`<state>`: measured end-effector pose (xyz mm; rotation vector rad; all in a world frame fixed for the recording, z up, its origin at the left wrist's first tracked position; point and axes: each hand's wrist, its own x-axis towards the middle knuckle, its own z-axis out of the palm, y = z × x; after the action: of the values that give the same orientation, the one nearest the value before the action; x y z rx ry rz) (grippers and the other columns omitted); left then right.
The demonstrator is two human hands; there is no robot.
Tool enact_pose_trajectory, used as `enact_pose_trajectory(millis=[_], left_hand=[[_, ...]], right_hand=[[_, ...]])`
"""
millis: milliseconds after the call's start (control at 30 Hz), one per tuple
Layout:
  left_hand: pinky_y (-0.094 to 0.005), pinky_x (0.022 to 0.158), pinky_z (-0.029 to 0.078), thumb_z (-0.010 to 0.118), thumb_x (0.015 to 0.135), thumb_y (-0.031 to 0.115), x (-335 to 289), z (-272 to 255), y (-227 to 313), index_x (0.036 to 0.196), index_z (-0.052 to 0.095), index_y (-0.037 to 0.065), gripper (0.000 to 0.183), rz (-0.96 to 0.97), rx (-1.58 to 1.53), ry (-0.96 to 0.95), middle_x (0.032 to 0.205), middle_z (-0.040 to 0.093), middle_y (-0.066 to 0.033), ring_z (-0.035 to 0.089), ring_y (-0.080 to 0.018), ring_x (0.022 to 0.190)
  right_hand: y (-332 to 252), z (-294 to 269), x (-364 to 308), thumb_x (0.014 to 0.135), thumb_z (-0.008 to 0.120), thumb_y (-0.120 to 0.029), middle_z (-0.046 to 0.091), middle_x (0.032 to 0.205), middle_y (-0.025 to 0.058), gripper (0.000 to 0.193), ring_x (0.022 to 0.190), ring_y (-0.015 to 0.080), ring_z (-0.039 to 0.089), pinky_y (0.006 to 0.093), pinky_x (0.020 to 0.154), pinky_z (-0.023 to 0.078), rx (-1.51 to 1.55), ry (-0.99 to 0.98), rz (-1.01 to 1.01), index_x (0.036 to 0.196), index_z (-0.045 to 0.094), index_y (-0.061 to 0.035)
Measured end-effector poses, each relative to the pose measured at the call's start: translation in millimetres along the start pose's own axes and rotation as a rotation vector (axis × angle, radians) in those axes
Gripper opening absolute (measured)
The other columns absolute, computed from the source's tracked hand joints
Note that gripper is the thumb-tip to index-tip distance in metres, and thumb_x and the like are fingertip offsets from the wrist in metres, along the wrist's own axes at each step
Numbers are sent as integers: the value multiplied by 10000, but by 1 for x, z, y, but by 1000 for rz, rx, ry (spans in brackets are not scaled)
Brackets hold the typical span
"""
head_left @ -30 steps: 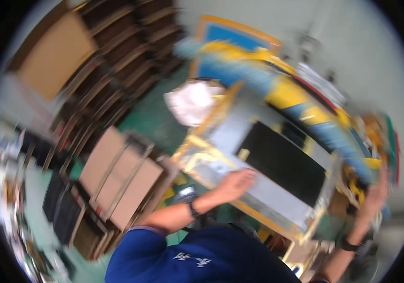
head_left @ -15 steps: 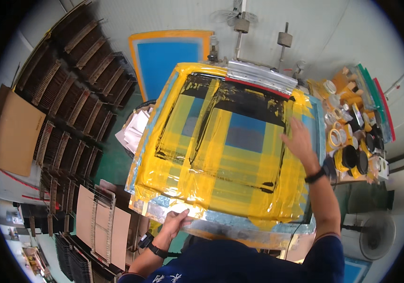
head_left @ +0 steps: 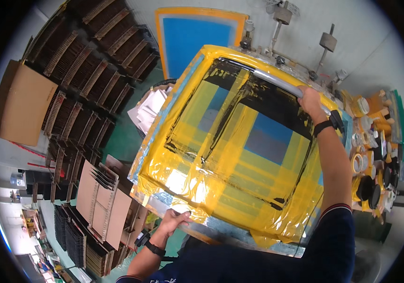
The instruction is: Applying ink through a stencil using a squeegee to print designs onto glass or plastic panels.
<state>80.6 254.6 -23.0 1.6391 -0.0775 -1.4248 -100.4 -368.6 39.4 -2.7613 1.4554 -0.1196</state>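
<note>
A screen-printing frame (head_left: pixel 221 229) lies in front of me, its border and much of its mesh covered with yellow tape. Black ink (head_left: pixel 275 107) spreads across the far part of the mesh and runs down in streaks. Two blue-grey windows show between the tape strips, the larger window (head_left: pixel 265 137) on the right. At the far edge of the ink stands a silver squeegee (head_left: pixel 277 82), and my right hand (head_left: pixel 309 101) is closed around its right end. My left hand (head_left: pixel 174 221) grips the near left edge of the frame, thumb on top.
Another blue screen with an orange frame (head_left: pixel 196 47) leans on the wall behind. Tape rolls and jars (head_left: pixel 360 162) crowd the right side. To the left are dark drying racks (head_left: pixel 82 85), a cardboard sheet (head_left: pixel 27 101) and a bin of crumpled white paper (head_left: pixel 150 107).
My right hand has gone from over the screen's right side to the squeegee and taken hold of it. The squeegee has turned, showing a narrower side. The whole view has shifted.
</note>
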Motion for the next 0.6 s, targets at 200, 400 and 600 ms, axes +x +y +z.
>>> enact_pose_trajectory(millis=[200, 400, 600], left_hand=[[-218, 523, 462, 708, 866, 282, 0, -3, 1, 1074, 643, -98, 438, -84, 131, 52, 848, 718, -180, 635, -142, 629], [-243, 541, 481, 692, 878, 300, -2, 0, 3, 1011, 669, -86, 409, 45, 53, -4, 843, 720, -169, 633, -147, 624], [-254, 595, 524, 759, 834, 201, -38, -7, 61, 913, 692, -13, 239, 191, 692, -193, 786, 708, -67, 666, -137, 681]], right_hand=[[-35, -14, -88, 644, 655, -30, 674, 965, 144, 327, 946, 358, 624, 434, 837, 502, 354, 48, -433, 964, 692, -86], [-111, -27, -230, 666, 626, -21, 666, 907, 103, 302, 885, 309, 624, 410, 789, 515, 357, 58, -520, 949, 697, -97], [-160, -44, -333, 708, 587, -19, 654, 897, 95, 269, 854, 273, 618, 373, 732, 522, 220, 200, -357, 964, 670, -31]])
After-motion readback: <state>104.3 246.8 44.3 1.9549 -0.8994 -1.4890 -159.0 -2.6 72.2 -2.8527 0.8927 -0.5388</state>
